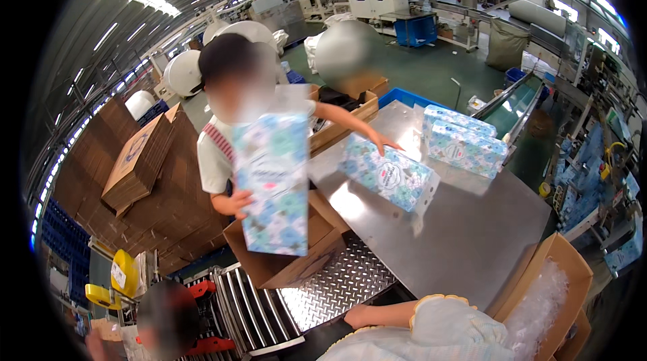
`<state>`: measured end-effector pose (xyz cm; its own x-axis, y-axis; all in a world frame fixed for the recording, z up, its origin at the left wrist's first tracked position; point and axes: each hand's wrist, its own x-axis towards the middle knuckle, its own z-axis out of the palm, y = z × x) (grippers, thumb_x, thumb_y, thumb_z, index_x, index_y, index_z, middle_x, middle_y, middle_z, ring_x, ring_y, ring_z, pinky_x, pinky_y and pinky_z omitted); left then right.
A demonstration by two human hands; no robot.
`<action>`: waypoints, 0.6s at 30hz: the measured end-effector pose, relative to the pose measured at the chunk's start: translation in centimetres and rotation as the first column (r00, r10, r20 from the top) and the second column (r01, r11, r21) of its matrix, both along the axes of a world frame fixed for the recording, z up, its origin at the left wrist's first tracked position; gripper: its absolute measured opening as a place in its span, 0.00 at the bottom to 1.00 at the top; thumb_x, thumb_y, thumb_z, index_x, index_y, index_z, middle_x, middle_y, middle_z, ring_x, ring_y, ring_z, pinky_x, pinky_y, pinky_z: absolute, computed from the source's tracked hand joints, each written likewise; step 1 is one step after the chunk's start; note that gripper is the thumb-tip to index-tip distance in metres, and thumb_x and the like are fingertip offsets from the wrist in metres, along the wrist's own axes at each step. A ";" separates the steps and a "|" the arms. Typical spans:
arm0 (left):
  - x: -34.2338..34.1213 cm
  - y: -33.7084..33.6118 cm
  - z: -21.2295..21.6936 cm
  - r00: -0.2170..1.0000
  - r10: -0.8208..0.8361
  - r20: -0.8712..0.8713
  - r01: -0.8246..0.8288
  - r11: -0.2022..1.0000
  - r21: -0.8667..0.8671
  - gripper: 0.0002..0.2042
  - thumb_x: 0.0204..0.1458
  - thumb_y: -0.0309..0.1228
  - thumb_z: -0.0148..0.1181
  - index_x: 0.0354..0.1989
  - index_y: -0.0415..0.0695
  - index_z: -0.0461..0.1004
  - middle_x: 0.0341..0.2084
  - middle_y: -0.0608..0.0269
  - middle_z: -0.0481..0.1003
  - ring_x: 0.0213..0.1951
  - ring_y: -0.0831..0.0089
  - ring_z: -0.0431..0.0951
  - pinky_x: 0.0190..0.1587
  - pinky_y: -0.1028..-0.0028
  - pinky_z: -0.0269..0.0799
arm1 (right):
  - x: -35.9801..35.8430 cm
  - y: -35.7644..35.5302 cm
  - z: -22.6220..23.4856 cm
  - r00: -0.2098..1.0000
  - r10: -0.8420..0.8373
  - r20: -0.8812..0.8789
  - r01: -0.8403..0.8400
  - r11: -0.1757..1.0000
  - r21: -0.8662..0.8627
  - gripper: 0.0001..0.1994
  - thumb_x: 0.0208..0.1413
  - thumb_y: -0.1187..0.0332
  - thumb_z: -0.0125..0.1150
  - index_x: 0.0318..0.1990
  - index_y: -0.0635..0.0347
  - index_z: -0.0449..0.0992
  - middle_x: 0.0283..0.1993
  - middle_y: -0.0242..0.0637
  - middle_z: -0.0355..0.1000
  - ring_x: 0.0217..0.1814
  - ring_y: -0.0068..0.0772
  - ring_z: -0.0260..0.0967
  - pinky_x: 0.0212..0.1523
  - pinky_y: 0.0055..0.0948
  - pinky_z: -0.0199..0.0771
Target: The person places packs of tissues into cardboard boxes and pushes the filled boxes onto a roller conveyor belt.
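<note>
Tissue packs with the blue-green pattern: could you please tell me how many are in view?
4. One upright pack held over an open box by a co-worker; one pack under that co-worker's other hand; two packs stacked farther back. Others may be hidden.

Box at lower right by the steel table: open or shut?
Open. The cardboard box has its top flaps up, and a clear plastic liner shows inside. What lies under the liner cannot be told.

Brushed metal table [465,226] – dull sheen, glossy plastic-wrapped packs [387,172], matt brown cardboard box [566,260]
</note>
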<state>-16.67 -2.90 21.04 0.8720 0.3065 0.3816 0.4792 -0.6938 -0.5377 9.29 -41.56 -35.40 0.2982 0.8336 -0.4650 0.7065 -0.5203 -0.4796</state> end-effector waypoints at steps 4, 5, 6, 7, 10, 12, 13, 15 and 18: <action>8.0 -2.3 -18.3 0.901 -0.432 -0.047 0.337 0.763 -0.552 0.18 0.61 0.37 0.55 0.56 0.42 0.76 0.48 0.43 0.78 0.52 0.45 0.76 0.55 0.53 0.70 | -0.9 -1.1 0.3 0.992 -0.040 -0.120 0.049 0.996 0.076 0.16 0.51 0.60 0.64 0.44 0.61 0.80 0.44 0.49 0.80 0.49 0.54 0.78 0.48 0.51 0.78; 7.6 0.3 -25.9 0.862 -0.411 -0.297 0.049 0.651 -0.758 0.17 0.60 0.36 0.55 0.54 0.42 0.77 0.46 0.42 0.79 0.50 0.46 0.77 0.53 0.52 0.72 | -1.5 -1.6 0.7 0.993 -0.064 -0.102 0.074 0.992 0.100 0.17 0.52 0.59 0.64 0.44 0.61 0.80 0.45 0.49 0.80 0.50 0.53 0.78 0.48 0.51 0.78; 7.4 2.8 -33.2 0.755 -0.382 -0.533 -0.305 0.516 -0.801 0.16 0.60 0.36 0.55 0.52 0.42 0.78 0.44 0.41 0.79 0.49 0.46 0.79 0.52 0.52 0.73 | -2.0 -2.5 0.7 0.992 -0.092 -0.082 0.102 0.987 0.126 0.17 0.53 0.58 0.65 0.45 0.61 0.80 0.45 0.49 0.80 0.50 0.53 0.78 0.49 0.51 0.78; 9.8 -6.7 -33.3 0.802 -0.375 -0.465 -0.126 0.654 -0.746 0.16 0.59 0.35 0.55 0.50 0.40 0.79 0.40 0.39 0.80 0.47 0.45 0.80 0.49 0.51 0.75 | -1.9 -5.5 -0.1 0.983 -0.173 -0.059 0.178 0.978 0.109 0.18 0.54 0.57 0.65 0.45 0.61 0.79 0.46 0.49 0.80 0.50 0.53 0.78 0.49 0.51 0.78; 9.5 -13.1 -40.6 0.782 -0.444 -0.437 -0.227 0.450 -0.864 0.17 0.58 0.36 0.56 0.51 0.40 0.78 0.44 0.39 0.79 0.48 0.42 0.78 0.50 0.50 0.74 | -2.4 -10.1 0.2 0.927 -0.368 -0.074 0.361 0.928 -0.093 0.16 0.53 0.59 0.63 0.45 0.60 0.81 0.46 0.49 0.80 0.50 0.53 0.79 0.49 0.50 0.79; 11.3 -16.4 -44.0 0.736 -0.541 -0.407 -0.222 0.374 -0.900 0.17 0.58 0.36 0.56 0.52 0.40 0.78 0.44 0.40 0.79 0.48 0.43 0.78 0.50 0.51 0.74 | -3.9 -14.5 2.1 0.877 -0.480 0.030 0.475 0.853 -0.214 0.14 0.52 0.65 0.60 0.43 0.60 0.83 0.46 0.49 0.81 0.50 0.51 0.80 0.47 0.49 0.80; 12.3 -17.7 -45.3 0.715 -0.590 -0.376 -0.201 0.341 -0.918 0.17 0.58 0.36 0.57 0.52 0.40 0.77 0.44 0.41 0.79 0.48 0.43 0.78 0.50 0.51 0.74 | -4.5 -16.5 0.9 0.890 -0.448 0.083 0.453 0.847 -0.277 0.14 0.51 0.67 0.59 0.43 0.59 0.83 0.45 0.48 0.81 0.50 0.51 0.80 0.47 0.49 0.80; 14.1 -19.8 -47.3 0.668 -0.675 -0.312 -0.161 0.278 -0.947 0.18 0.58 0.37 0.57 0.52 0.40 0.77 0.45 0.42 0.79 0.48 0.44 0.78 0.50 0.51 0.75 | -6.4 -18.8 -0.4 0.904 -0.410 0.125 0.428 0.869 -0.248 0.13 0.52 0.65 0.60 0.43 0.59 0.82 0.44 0.47 0.81 0.49 0.51 0.79 0.46 0.49 0.80; 15.5 -20.8 -49.0 0.605 -0.753 -0.261 -0.121 0.238 -0.964 0.18 0.57 0.38 0.58 0.53 0.41 0.77 0.45 0.43 0.80 0.48 0.45 0.79 0.50 0.51 0.75 | -9.5 -18.0 2.2 0.761 -0.645 0.070 0.648 0.760 -0.042 0.13 0.54 0.62 0.61 0.42 0.60 0.80 0.41 0.46 0.80 0.46 0.52 0.79 0.45 0.50 0.79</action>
